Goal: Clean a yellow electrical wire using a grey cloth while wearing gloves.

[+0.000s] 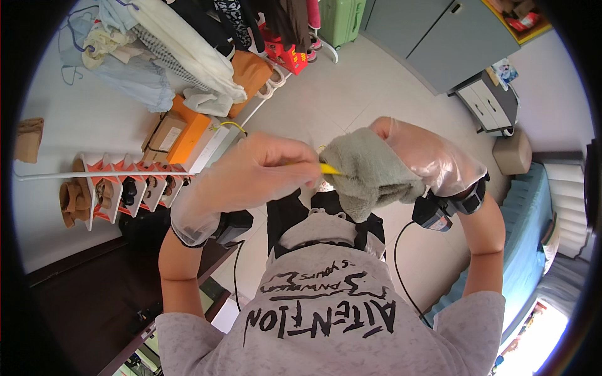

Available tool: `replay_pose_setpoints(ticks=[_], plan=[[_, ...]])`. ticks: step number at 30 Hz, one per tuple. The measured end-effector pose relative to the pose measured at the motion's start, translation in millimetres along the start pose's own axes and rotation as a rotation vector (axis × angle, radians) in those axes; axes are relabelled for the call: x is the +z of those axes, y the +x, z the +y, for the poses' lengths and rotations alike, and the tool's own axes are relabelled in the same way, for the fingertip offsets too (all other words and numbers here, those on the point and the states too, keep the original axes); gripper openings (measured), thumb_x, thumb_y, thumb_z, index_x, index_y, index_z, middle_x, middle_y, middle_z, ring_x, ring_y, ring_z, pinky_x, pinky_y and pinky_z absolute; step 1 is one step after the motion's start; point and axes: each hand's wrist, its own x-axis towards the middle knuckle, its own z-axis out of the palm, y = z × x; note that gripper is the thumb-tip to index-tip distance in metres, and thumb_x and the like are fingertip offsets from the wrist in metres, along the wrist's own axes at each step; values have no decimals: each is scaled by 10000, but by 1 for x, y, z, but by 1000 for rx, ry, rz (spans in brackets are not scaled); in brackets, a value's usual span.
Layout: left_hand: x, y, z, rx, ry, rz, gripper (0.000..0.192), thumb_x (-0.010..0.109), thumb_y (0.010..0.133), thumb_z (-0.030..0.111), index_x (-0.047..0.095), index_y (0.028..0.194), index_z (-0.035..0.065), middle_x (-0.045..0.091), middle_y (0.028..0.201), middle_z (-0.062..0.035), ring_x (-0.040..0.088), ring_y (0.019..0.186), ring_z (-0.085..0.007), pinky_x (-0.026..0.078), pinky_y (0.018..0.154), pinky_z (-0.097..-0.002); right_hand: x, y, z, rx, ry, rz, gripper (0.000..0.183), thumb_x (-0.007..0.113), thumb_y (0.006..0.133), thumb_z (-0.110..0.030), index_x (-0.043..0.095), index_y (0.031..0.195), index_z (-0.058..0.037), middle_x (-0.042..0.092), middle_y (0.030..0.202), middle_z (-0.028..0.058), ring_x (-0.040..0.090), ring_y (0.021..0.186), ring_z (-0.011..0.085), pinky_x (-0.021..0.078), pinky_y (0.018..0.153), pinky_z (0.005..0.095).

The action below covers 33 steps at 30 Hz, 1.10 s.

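Both hands wear clear plastic gloves and are raised in front of my body. My left hand [273, 169] pinches a thin yellow strip or stick [331, 169], whose far end meets a grey-green plush cloth [367, 169]. Most of the yellow piece is hidden by the fingers. My right hand [414, 150] holds the cloth from its right side, with the fingers mostly behind or inside the fabric. The cloth hangs loosely and is bunched around a dark fold at its lower right. Slight blur softens the left hand.
A clothes rack [188, 56] with garments stands at the front left, near boxes [188, 136] and a shoe rack [136, 188]. A dark table [80, 301] is at my left. Ahead are a green suitcase [341, 21] and grey cabinet [423, 42]; a blue-covered bed [522, 225] lies right.
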Motion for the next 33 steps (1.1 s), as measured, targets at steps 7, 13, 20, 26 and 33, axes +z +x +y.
replay_pose_setpoints(ticks=[7,13,20,26,33], plan=[[3,-1,-10,-91,0,14,143,520,824,124,596,787,9,520,647,56,379,552,1,292,479,-159,-7,0,18,54,146,-54,293,616,739,-259,608,866,5,575,647,22,537,499,76,420,394,200],[5,2,6,-56,-3,37,126,548,803,114,605,793,2,527,663,48,403,584,0,305,508,-155,-2,0,3,106,236,-72,263,633,734,-224,619,874,-2,590,670,16,523,507,59,417,427,183],[3,-4,0,-143,13,-28,121,543,808,104,597,836,-1,543,690,37,427,605,-9,332,532,-161,-1,2,18,-18,173,-95,237,666,717,-158,633,887,4,604,689,10,518,538,42,425,457,173],[3,-9,-18,-53,-28,50,152,525,827,142,588,767,18,449,599,74,340,531,2,267,458,-160,-15,-1,31,70,264,-60,250,665,720,-158,628,902,9,608,710,13,530,586,55,442,519,197],[8,4,-12,-30,54,59,150,525,831,144,586,770,21,449,597,69,334,522,1,255,448,-170,-2,5,3,-6,-92,19,245,689,694,-195,633,814,11,567,648,-25,483,555,38,402,486,189]])
